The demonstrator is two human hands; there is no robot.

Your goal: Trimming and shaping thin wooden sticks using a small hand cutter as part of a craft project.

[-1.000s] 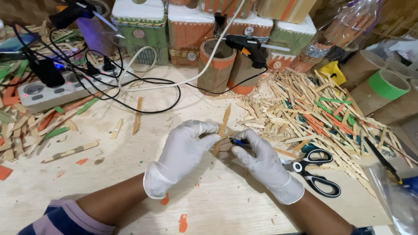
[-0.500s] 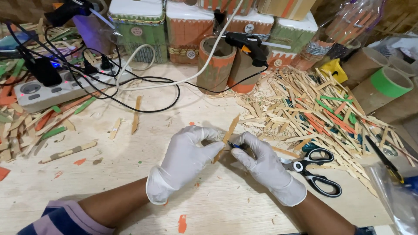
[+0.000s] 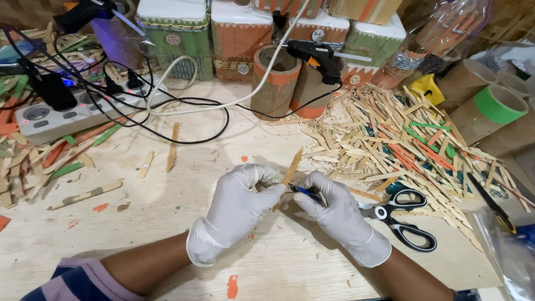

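Note:
Both hands wear white gloves and meet over the wooden table [image 3: 167,234]. My left hand [image 3: 239,209] pinches a plain wooden stick [image 3: 292,165] that slants up to the right. My right hand [image 3: 337,214] holds a small dark blue tool [image 3: 304,191], its tip against the stick's lower part. What kind of tool it is I cannot tell. Black-handled scissors [image 3: 404,217] lie just right of my right hand.
A heap of plain, green and orange sticks [image 3: 407,139] fills the right side. A black glue gun [image 3: 315,56] rests on cardboard tubes [image 3: 276,81] at the back. A power strip [image 3: 67,114] with black cables lies left. Green tape roll [image 3: 499,103] at far right.
My hands have stayed together on the stick, with only slight shifts of the fingers and of the stick's tilt. The view has drifted a little.

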